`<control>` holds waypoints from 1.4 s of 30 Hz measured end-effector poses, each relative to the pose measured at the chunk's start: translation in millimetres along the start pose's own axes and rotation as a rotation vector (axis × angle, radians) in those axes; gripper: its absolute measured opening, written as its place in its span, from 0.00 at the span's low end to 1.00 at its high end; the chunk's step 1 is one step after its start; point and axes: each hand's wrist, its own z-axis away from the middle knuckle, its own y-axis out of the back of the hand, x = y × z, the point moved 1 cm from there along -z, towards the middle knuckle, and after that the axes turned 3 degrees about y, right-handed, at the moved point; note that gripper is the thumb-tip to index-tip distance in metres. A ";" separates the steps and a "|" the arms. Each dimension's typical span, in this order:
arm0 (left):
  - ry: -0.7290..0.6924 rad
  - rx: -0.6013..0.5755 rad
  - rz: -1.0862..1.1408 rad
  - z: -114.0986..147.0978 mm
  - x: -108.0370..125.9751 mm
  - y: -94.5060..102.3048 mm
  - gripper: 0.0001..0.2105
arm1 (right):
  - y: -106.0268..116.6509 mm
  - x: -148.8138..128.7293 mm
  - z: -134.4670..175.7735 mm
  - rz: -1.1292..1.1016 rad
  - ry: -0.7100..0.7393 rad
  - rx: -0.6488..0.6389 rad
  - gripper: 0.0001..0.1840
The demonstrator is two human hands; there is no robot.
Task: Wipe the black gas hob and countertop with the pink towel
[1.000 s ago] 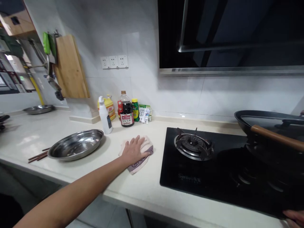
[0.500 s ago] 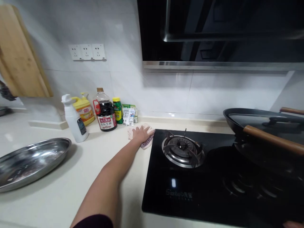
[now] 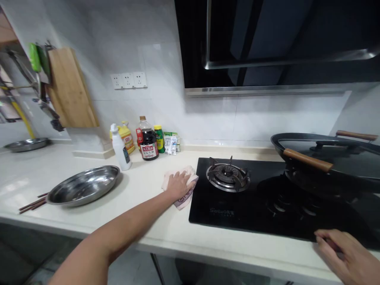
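My left hand (image 3: 178,185) presses a white cloth (image 3: 187,173) with purple print onto the counter, its fingers bent over the fabric. The cloth lies just left of the black gas stove (image 3: 237,215), close to its left edge. My right hand (image 3: 346,251) is loosely closed near the front edge of the counter, by the stove's lower right. I see nothing in its fingers. The near burner (image 3: 228,176) is to the right of the cloth.
A lidded wok (image 3: 276,144) with wooden handles sits on the stove's right side. Left are a steel dish (image 3: 84,188), chopsticks (image 3: 32,205), a spray bottle (image 3: 120,150), a soy sauce jug (image 3: 148,144) and seasoning packets (image 3: 170,143). The range hood (image 3: 267,47) hangs overhead.
My left hand has drawn the cloth nearer along the stove's left edge. The view has shifted, bringing my right hand, the chopsticks and the counter's front edge into sight.
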 end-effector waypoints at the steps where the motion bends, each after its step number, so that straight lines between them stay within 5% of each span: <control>1: -0.016 0.000 -0.003 20.3 0.7 3.6 0.30 | 1.6 -3.9 -1.0 0.004 -0.004 -0.001 0.29; 7: -0.133 0.014 0.046 132.8 -4.6 15.7 0.31 | 6.4 -13.1 -4.7 0.004 -0.004 -0.047 0.29; 11: -0.230 0.062 0.094 168.9 -27.1 15.8 0.31 | 8.0 -15.0 -6.3 -0.014 -0.011 -0.056 0.31; 17: 0.068 0.088 -0.001 148.0 -69.0 25.7 0.29 | 11.1 -19.4 -7.4 0.001 0.023 -0.085 0.30; 21: 0.166 0.108 -0.083 136.7 -69.8 25.7 0.25 | 13.5 -26.0 -6.5 0.034 0.057 -0.061 0.28; 31: -0.044 0.346 0.035 191.4 -15.7 21.1 0.19 | 13.5 -37.2 -2.5 0.066 0.085 0.000 0.21; 37: 0.080 0.441 0.435 146.1 4.7 35.4 0.21 | 15.1 -41.2 -3.6 0.095 0.122 0.009 0.19; 42: -0.055 0.203 0.205 96.3 73.3 31.3 0.20 | 14.4 -44.3 -3.8 0.089 0.149 0.031 0.16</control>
